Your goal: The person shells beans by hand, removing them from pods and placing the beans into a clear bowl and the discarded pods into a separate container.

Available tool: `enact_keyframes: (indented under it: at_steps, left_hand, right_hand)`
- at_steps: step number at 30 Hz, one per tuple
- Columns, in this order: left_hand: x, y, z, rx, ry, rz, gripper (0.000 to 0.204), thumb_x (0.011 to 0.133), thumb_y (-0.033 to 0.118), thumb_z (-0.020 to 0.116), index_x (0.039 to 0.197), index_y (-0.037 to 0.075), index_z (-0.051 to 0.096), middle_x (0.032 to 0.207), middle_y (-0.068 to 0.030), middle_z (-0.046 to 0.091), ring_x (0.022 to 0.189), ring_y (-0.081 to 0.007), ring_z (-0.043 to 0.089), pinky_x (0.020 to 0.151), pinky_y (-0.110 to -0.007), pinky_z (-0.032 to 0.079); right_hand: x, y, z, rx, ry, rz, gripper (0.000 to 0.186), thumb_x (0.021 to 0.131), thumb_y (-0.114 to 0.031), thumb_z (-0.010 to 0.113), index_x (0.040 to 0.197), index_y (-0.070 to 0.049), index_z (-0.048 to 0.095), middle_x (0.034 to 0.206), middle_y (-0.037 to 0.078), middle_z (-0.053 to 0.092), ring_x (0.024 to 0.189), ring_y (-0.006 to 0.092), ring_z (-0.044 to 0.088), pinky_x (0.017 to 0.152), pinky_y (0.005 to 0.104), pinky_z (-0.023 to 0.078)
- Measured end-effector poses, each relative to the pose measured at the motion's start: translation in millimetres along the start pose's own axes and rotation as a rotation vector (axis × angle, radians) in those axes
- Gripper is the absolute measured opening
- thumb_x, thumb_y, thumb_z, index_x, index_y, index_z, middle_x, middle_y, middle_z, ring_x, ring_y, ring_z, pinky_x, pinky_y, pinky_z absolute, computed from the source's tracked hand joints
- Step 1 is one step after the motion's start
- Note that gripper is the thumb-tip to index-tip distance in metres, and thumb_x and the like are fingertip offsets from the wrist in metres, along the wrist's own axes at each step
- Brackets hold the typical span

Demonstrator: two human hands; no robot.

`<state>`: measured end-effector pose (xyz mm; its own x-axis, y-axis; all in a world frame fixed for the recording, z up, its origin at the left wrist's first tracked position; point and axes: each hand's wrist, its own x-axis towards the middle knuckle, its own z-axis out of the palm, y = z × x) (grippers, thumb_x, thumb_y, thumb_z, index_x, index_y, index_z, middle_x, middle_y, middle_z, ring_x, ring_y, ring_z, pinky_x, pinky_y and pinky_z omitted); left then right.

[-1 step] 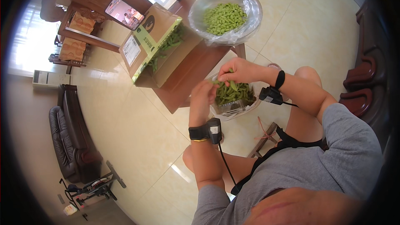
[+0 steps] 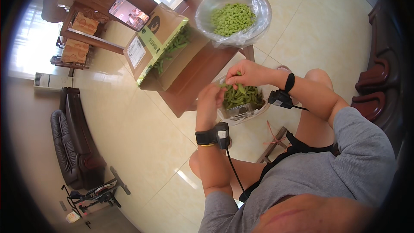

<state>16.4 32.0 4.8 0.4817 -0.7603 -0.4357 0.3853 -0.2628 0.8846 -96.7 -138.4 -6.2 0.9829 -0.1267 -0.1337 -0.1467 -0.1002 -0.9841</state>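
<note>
My right hand (image 2: 248,73) is closed in a pinch on a green bean pod (image 2: 241,88). My left hand (image 2: 209,98) is just to its left, fingertips pinched together near the pod; a bit of green shows there, but what it holds is hard to make out. Below both hands, a pale container (image 2: 248,118) holds a heap of bean pods (image 2: 235,100). Beyond them, a metal bowl (image 2: 266,7) lined with a clear plastic bag (image 2: 205,13) contains shelled green beans (image 2: 233,19).
An open cardboard box (image 2: 185,67) with more pods (image 2: 174,45) lies on a brown wooden bench (image 2: 174,102). A phone (image 2: 129,14) with a lit screen stands behind the box. Dark sofas (image 2: 77,146) flank the tiled floor, with exercise equipment (image 2: 101,192) at lower left.
</note>
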Motion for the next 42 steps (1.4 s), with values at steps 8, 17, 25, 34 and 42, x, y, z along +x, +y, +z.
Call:
enact_keyframes:
  at_steps: [8, 17, 25, 34, 42]
  left_hand:
    - [7, -6, -4, -0.16, -0.037, -0.04, 0.014, 0.082, 0.012, 0.048, 0.083, 0.001, 0.058, 0.064, 0.0001, 0.048, 0.047, -0.0051, 0.036, 0.039, -0.019, 0.024]
    - [6, -7, 2, -0.366, -0.025, -0.029, 0.01, 0.088, 0.015, 0.048, 0.091, 0.005, 0.05, 0.079, -0.003, 0.051, 0.062, -0.0059, 0.04, 0.046, -0.017, 0.028]
    - [9, -10, -1, -0.553, -0.265, -0.128, 0.01, 0.09, 0.021, 0.046, 0.09, 0.012, 0.049, 0.074, -0.0006, 0.043, 0.061, -0.0086, 0.04, 0.046, -0.017, 0.028]
    - [7, -8, 3, -0.535, -0.266, -0.114, 0.004, 0.088, 0.016, 0.048, 0.086, 0.013, 0.048, 0.07, 0.0003, 0.04, 0.059, -0.0074, 0.037, 0.045, -0.017, 0.027]
    - [8, -9, 8, -0.572, -0.207, -0.144, 0.005, 0.087, 0.017, 0.048, 0.084, 0.012, 0.048, 0.07, -0.0002, 0.041, 0.06, -0.0085, 0.038, 0.046, -0.018, 0.029]
  right_hand:
    - [2, 7, 6, -0.104, 0.083, -0.132, 0.014, 0.086, -0.012, 0.059, 0.089, 0.001, 0.064, 0.066, 0.004, 0.062, 0.061, 0.0085, 0.057, 0.057, 0.0239, 0.045]
    - [3, 10, 7, -0.093, 0.17, -0.145, 0.014, 0.087, -0.011, 0.058, 0.089, 0.002, 0.064, 0.07, 0.004, 0.062, 0.062, 0.0083, 0.057, 0.059, 0.0237, 0.046]
    - [4, 13, 12, -0.062, 0.206, -0.19, 0.013, 0.086, -0.01, 0.059, 0.089, 0.002, 0.064, 0.072, 0.005, 0.063, 0.063, 0.0089, 0.058, 0.06, 0.0239, 0.047]
    - [3, 14, 14, -0.08, 0.223, -0.196, 0.014, 0.087, -0.011, 0.058, 0.087, 0.003, 0.064, 0.071, 0.005, 0.063, 0.062, 0.0088, 0.058, 0.06, 0.0241, 0.047]
    - [2, 13, 18, -0.036, 0.268, -0.14, 0.016, 0.087, -0.012, 0.058, 0.086, 0.003, 0.064, 0.067, 0.004, 0.062, 0.063, 0.0076, 0.056, 0.059, 0.0233, 0.046]
